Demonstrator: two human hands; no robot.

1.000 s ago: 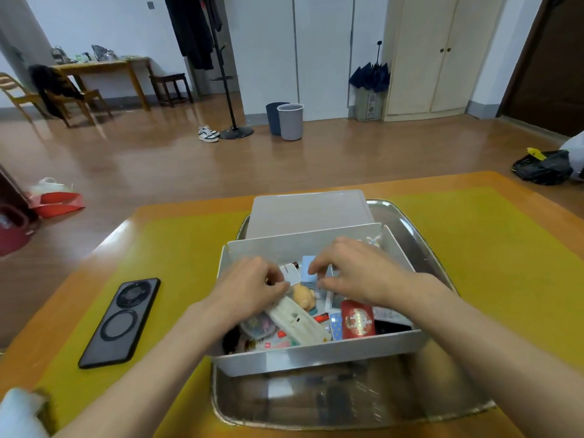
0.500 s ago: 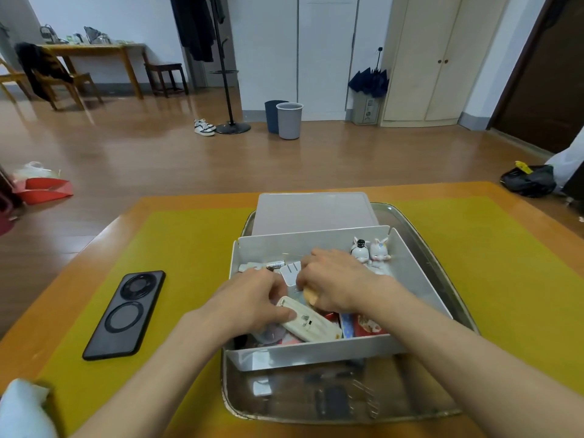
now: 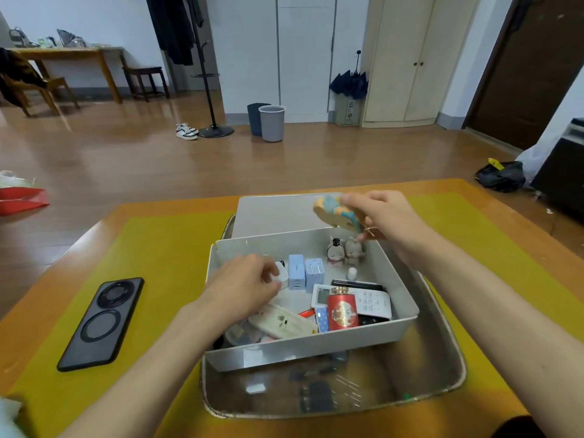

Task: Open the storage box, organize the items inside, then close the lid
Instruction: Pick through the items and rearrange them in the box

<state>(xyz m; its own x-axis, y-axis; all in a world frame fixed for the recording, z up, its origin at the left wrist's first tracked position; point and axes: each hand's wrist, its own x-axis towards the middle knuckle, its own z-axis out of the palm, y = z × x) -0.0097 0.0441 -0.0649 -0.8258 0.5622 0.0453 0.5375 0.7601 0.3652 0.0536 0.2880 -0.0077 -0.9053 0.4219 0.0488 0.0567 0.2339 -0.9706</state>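
A person's right hand (image 3: 384, 216) pinches a tan-and-blue toy (image 3: 335, 213) above the far right corner of the open storage box (image 3: 313, 346), which sits in a metal tray (image 3: 442, 384) on a yellow mat (image 3: 151, 267), its lid (image 3: 271, 213) lying flat just behind the box. Inside the box at its left side, the left hand (image 3: 245, 284) curls its fingers around a white charger (image 3: 282, 273). Two blue-white adapters (image 3: 305, 273), two small figurines (image 3: 343, 252), a red canister (image 3: 342, 309) and a white remote (image 3: 282, 322) also lie within the box, while a black phone (image 3: 101, 322) rests on the mat to the box's left.
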